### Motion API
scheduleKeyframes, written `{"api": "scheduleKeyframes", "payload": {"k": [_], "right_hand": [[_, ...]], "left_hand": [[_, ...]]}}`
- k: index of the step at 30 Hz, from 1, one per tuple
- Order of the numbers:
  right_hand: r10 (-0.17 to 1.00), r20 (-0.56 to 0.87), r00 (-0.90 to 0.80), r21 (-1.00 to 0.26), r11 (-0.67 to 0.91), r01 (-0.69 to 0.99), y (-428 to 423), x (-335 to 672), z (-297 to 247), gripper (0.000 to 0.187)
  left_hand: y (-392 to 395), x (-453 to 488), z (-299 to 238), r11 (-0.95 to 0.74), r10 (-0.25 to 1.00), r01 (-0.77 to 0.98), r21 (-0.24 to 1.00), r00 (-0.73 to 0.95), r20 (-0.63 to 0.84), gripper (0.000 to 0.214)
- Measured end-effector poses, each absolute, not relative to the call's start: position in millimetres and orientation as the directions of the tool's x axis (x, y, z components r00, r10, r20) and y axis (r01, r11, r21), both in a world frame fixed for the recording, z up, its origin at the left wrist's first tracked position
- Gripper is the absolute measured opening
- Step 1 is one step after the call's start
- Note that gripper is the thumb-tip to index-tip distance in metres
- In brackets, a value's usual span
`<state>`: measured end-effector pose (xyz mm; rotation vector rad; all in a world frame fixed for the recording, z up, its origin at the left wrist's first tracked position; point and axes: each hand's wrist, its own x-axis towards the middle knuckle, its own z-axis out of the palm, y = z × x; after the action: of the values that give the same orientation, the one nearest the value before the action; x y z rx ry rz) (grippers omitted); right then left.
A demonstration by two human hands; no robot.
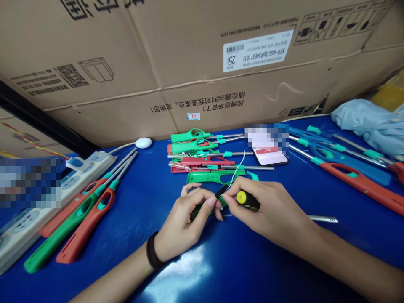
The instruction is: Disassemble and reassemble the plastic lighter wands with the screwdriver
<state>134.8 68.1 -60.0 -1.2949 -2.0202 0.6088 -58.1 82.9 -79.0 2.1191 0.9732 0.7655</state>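
Observation:
Fingers closed, my left hand (181, 221) holds a green lighter casing (196, 211) low over the blue table. A small black part (221, 191) with a thin white wire (237, 168) rising from it sits between my two hands' fingertips. My right hand (268, 206) is closed too, its thumb and index finger pinching at that black part. Tucked in the same palm is a screwdriver (248, 200) with a black and yellow handle; its shaft is hidden. A metal lighter tube (323, 219) shows beyond my right wrist. My fingers cover much of the green casing.
Opened green and red lighters (208, 162) lie in a row ahead, beside a phone (269, 151). Three long lighters (90, 214) rest left, by a power strip (67, 191). More lighters (353, 176) and a pale blue bag (369, 124) are right. A cardboard box (189, 63) stands behind.

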Motion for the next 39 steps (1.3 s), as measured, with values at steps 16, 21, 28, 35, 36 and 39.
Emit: {"api": "scheduleKeyframes", "payload": {"k": [16, 21, 28, 35, 36, 39], "right_hand": [[0.891, 0.287, -0.351, -0.698, 0.445, 0.560, 67, 132, -62, 0.011], [0.885, 0.304, -0.353, -0.684, 0.461, 0.565, 67, 132, -62, 0.010], [0.913, 0.333, -0.235, -0.611, 0.398, 0.684, 76, 142, -56, 0.007], [0.919, 0.237, -0.315, -0.567, 0.394, 0.723, 82, 157, -46, 0.010], [0.917, 0.234, -0.323, -0.562, 0.398, 0.725, 83, 160, -43, 0.010], [0.898, 0.176, -0.403, -0.526, 0.432, 0.732, 84, 170, -40, 0.008]], "left_hand": [[82, -58, -80, -0.531, 0.780, 0.390, 0.752, 0.571, 0.254, 0.021], [85, -60, -80, -0.560, 0.775, 0.407, 0.722, 0.566, 0.282, 0.020], [97, -70, -84, -0.686, 0.726, 0.546, 0.481, 0.475, 0.497, 0.004], [99, -72, -83, -0.734, 0.668, 0.571, 0.367, 0.514, 0.538, 0.003], [99, -72, -83, -0.738, 0.664, 0.568, 0.364, 0.518, 0.540, 0.003], [98, -72, -83, -0.746, 0.656, 0.559, 0.362, 0.523, 0.544, 0.003]]}}
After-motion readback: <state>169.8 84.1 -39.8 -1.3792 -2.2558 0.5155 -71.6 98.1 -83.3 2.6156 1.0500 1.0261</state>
